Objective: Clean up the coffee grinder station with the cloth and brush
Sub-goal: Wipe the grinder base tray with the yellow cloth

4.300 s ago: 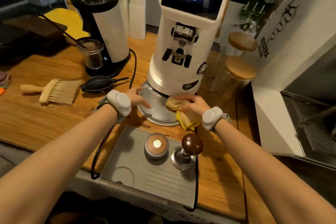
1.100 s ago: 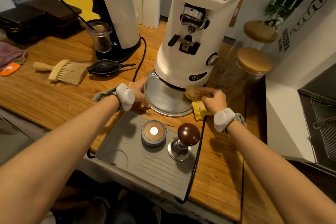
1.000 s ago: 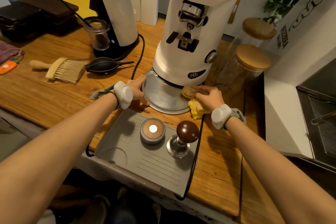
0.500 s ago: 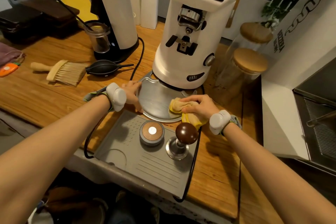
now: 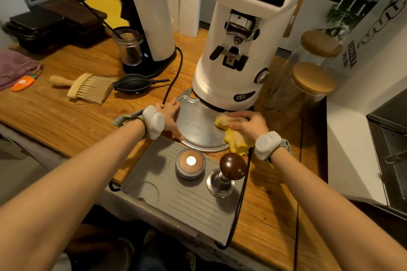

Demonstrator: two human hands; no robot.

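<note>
Two items on grey tray point(image 5: 154, 191): round wood-topped distributor point(image 5: 190, 163), tamper point(image 5: 226, 174) with dark knob.
Right hand point(image 5: 250, 124): fingers curled over yellow cloth point(image 5: 232, 136), pressing it on the metal plate point(image 5: 198, 123), right side.
Left hand point(image 5: 169, 116): fingers fairly straight, resting against the plate's left rim.
Grinder point(image 5: 237, 42): white, upright behind the plate.
Brush point(image 5: 86, 88): lying on the counter point(image 5: 55, 114), left, beside a black blower point(image 5: 134, 83).
Two jars point(image 5: 306, 86): wooden lids, contents unclear.
</note>
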